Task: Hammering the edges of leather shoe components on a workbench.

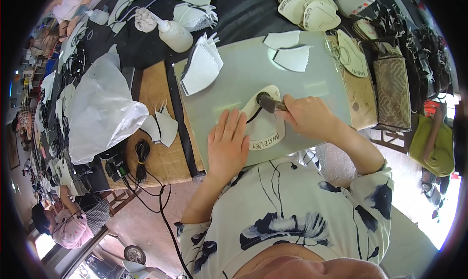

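Note:
A cream, curved pattern piece (269, 129) with handwriting along its lower edge lies on a pale grey-green work board (243, 74) in front of me. My left hand (226, 145) rests flat at its left edge, fingers stretched and pointing away from me. A dark line runs from near those fingertips to the top of the piece. My right hand (309, 115) is closed round the short handle of a hammer (267, 103). Its dark, rounded head is over the upper part of the pattern piece; whether it touches is hard to tell.
White cut pieces (292, 57) and a fanned white stack (202, 67) lie on the board's far side. Beyond stand a white squeeze bottle (175, 35) and cream patterns (319, 16). Left are a plastic bag (100, 113) and black cables (141, 157); right, a patterned box (391, 91).

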`<action>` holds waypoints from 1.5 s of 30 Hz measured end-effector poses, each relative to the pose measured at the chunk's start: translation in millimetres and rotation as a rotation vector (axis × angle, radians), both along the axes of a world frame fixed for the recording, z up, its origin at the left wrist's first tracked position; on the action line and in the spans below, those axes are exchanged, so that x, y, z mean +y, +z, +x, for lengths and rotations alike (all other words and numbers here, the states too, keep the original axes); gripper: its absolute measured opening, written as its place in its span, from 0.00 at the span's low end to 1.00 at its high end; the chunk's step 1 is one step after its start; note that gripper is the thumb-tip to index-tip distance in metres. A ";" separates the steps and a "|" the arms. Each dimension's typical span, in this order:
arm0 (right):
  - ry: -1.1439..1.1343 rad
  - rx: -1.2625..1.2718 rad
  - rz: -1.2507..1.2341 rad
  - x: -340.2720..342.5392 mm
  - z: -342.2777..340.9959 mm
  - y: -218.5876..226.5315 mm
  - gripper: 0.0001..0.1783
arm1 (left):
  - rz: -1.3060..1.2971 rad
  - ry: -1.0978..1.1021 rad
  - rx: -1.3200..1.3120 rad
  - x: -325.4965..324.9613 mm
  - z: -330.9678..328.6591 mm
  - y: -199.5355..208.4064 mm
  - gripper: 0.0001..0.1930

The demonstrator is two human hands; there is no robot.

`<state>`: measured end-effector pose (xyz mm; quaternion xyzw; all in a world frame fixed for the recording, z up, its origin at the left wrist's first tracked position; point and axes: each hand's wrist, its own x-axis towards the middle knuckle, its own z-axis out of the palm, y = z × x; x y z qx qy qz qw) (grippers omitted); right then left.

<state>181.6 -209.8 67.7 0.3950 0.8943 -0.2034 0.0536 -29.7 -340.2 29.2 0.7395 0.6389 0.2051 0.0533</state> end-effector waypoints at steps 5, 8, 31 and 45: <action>-0.108 0.519 -0.170 15.6 6.4 3.3 0.14 | 0.020 0.133 0.099 3.4 0.3 11.4 0.27; -0.514 0.782 -0.872 14.8 -4.7 2.1 0.11 | 0.025 0.162 0.027 25.3 -10.5 7.6 0.23; -0.447 0.658 -0.262 7.3 -32.3 -26.8 0.16 | -0.445 -0.652 -0.690 108.4 -35.3 43.0 0.04; -0.415 1.201 -0.607 5.2 -42.2 2.5 0.17 | -0.315 -0.082 -1.367 70.5 -25.8 35.5 0.13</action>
